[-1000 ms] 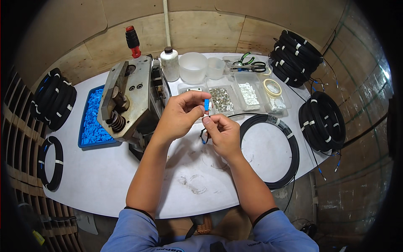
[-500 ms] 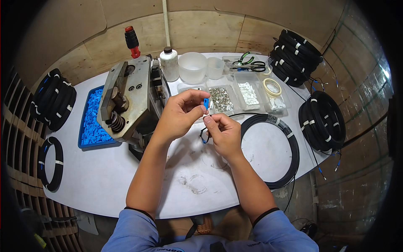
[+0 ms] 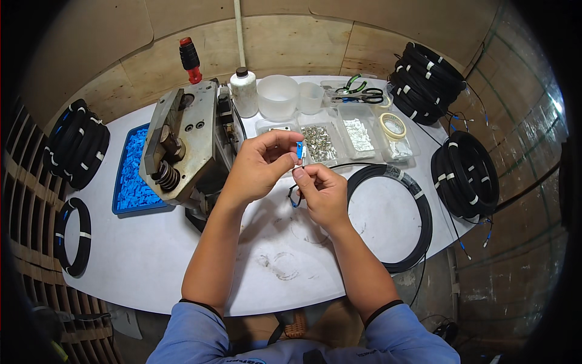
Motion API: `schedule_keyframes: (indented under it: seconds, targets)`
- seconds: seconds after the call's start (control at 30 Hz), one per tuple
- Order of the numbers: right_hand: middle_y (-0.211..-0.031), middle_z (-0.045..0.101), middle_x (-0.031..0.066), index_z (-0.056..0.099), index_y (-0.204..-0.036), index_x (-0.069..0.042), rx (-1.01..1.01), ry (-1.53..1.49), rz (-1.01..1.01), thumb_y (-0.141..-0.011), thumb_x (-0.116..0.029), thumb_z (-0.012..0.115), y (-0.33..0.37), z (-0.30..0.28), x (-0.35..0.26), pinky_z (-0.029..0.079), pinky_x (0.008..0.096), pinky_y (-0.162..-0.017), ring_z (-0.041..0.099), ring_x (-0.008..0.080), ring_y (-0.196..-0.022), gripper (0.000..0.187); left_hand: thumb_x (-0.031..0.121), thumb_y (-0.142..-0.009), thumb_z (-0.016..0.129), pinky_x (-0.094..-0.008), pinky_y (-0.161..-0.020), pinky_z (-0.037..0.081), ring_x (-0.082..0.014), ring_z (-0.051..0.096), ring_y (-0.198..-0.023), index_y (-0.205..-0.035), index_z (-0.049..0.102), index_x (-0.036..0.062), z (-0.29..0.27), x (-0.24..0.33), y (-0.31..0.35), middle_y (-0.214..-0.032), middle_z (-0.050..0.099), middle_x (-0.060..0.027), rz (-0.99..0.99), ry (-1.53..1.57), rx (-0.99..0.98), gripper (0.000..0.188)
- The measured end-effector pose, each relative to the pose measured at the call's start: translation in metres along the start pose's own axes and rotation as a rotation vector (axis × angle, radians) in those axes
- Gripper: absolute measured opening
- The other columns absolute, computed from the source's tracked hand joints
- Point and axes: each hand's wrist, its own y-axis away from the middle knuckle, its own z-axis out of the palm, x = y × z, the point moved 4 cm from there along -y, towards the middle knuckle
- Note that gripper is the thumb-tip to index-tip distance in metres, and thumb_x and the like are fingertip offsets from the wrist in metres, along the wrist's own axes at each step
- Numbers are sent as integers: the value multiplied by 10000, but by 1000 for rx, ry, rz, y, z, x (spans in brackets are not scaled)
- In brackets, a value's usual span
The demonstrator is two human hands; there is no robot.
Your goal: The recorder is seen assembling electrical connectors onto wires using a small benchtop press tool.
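My left hand (image 3: 260, 167) pinches a small blue plastic piece (image 3: 299, 147), like a connector housing, between thumb and fingers. Close beside it, my right hand (image 3: 324, 195) grips the end of a thin black cable (image 3: 304, 162). A small white sleeve (image 3: 304, 148) tops that cable end and lies right against the blue piece; whether it is inside cannot be made out. Below the fingers hangs another short black cable end (image 3: 294, 195) with a bit of blue on it. From behind my right hand the cable runs to a large black coil (image 3: 420, 239) on the table.
A metal press (image 3: 188, 139) stands left of my hands, by a blue tray (image 3: 136, 209) of blue pieces. Clear boxes (image 3: 339, 159) of small metal and white parts, a white bottle (image 3: 244, 94) and scissors (image 3: 371, 96) sit behind. Bundled cable coils (image 3: 465, 176) lie right, others (image 3: 77, 145) left.
The blue piece has turned slightly and sits closer against the white sleeve. Both hands stay almost in place, still gripping.
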Motion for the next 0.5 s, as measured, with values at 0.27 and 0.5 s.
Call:
schedule_keyframes:
  seconds: [0.27,0.5]
  targets:
    - [-651,596,-29,661,-872,-15,-11,-8,-7,-928,-166,668,0,1,-2,396,197,-519,500,21,-572,162,-10,-858,633,-243,-793,516,-71,612,-852,-1152,629,-6,0,-1,0,-943,656,-21,0,1,0,294]
    - [-652,596,-26,658,-865,-14,-12,-8,-2,-928,-155,664,0,1,-2,398,197,-517,504,23,-572,155,-30,-857,633,-246,-790,508,-80,595,-854,-1158,623,-6,2,1,1,-952,633,-25,-26,25,-3,302]
